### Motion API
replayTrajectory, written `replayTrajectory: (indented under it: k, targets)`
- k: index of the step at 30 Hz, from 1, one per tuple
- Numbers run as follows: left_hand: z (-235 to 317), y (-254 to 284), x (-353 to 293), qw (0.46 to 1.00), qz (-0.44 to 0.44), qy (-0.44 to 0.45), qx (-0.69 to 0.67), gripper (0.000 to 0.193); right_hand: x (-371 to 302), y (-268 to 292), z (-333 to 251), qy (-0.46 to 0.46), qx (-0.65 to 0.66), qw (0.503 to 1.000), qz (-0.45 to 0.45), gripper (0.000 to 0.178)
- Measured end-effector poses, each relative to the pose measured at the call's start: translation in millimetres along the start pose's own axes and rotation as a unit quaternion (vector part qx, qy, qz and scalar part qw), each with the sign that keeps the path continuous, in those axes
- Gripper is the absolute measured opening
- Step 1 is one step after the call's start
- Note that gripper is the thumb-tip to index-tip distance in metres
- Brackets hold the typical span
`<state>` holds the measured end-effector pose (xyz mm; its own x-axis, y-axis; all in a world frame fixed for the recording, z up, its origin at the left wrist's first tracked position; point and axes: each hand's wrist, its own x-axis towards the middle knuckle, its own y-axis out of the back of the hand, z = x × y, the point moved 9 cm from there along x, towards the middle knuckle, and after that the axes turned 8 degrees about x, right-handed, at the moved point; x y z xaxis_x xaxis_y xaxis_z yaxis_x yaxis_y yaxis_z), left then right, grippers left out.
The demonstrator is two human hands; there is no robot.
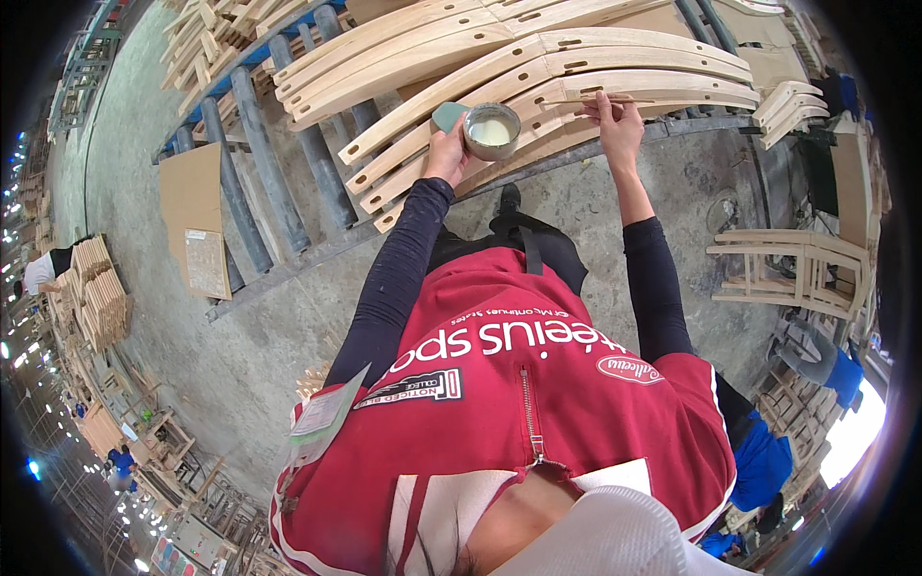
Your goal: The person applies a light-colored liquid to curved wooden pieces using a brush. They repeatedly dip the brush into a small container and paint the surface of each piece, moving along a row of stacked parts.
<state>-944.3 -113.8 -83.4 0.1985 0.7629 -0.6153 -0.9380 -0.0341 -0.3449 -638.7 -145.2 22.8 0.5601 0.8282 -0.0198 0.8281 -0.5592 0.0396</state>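
My left hand (446,156) is closed around a small round cup (502,149) with pale, creamy stuff (491,131) inside. A flat green piece (448,116) with a rounded edge sticks out beside the cup at the same hand; I cannot tell its kind. Between the fingers of my right hand (618,130) is a thin wooden stick (629,101), lying level just over the curved wooden parts. Those long, pale wooden parts (423,120) lie side by side in front of me, with oval slots near their ends and joints at mid-length.
A roller conveyor (257,144) with a blue rail carries the parts. Cardboard (192,206) with a paper sheet leans at its left. Wooden frames (792,264) stand on the right, and stacked wood (94,288) on the far left. A person in blue (762,466) is behind at right.
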Motion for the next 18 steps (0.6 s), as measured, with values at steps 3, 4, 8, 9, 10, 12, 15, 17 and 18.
replayTrajectory:
  k: [3, 4, 8, 9, 10, 12, 15, 17, 18]
  targets:
    - [-4.2, 8.0, 7.2, 1.000, 0.005, 0.004, 0.020, 0.021, 1.3, -1.7, -2.5, 0.004, 0.011, 1.000, 0.000, 0.024]
    - [-4.4, 8.3, 6.9, 1.000, 0.007, 0.005, 0.023, 0.021, 0.9, -3.0, -5.0, 0.001, 0.015, 1.000, -0.002, 0.024]
    - [0.8, 0.6, -0.7, 1.000, -0.007, -0.005, 0.000, 0.019, 2.0, -7.9, -5.7, -0.009, 0.036, 0.999, -0.010, 0.023]
    - [2.0, -2.5, -3.5, 1.000, -0.004, -0.004, -0.004, 0.019, 3.0, -8.4, -2.6, -0.010, 0.041, 0.999, -0.012, 0.023]
    - [2.7, -2.6, -4.3, 1.000, 0.001, -0.004, -0.008, 0.019, 3.3, -10.4, -1.3, -0.007, 0.047, 0.999, -0.015, 0.024]
    - [4.1, -2.3, -4.7, 1.000, 0.001, -0.004, 0.000, 0.018, 3.6, -12.9, 0.7, 0.001, 0.057, 0.998, -0.019, 0.024]
    - [4.4, -2.1, -6.5, 1.000, 0.004, -0.002, -0.004, 0.018, 2.8, -13.4, 0.7, 0.003, 0.065, 0.998, -0.019, 0.024]
    - [4.5, -1.4, -6.8, 1.000, 0.004, -0.005, -0.014, 0.018, 0.5, -13.0, -8.8, 0.007, 0.047, 0.999, -0.013, 0.024]
    - [4.7, -1.2, -7.0, 1.000, 0.003, -0.008, -0.019, 0.019, -1.2, -12.7, -12.3, 0.009, 0.037, 0.999, -0.010, 0.023]
